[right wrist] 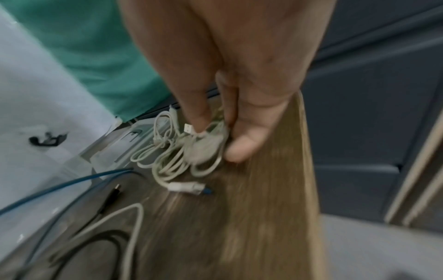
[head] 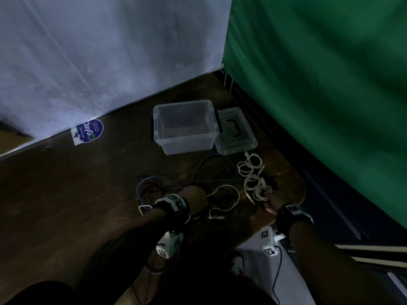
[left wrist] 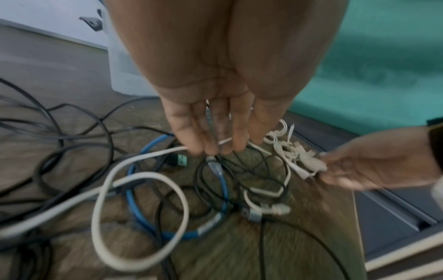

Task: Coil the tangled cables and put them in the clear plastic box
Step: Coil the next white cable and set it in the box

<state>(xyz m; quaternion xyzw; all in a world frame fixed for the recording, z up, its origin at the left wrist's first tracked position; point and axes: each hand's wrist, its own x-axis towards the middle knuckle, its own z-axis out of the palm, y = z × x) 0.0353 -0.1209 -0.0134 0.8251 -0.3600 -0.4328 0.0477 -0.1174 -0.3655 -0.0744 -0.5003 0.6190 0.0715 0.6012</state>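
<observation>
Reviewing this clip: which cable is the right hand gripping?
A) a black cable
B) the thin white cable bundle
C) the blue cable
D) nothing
B: in the right wrist view the right hand pinches the thin white cable bundle between thumb and fingers, while the blue cable lies apart on the table.

Open clear box (head: 185, 126) w/ lid (head: 236, 134) beside, cable tangle (head: 176, 186) in front, both hands (head: 195, 194) on cables.
</observation>
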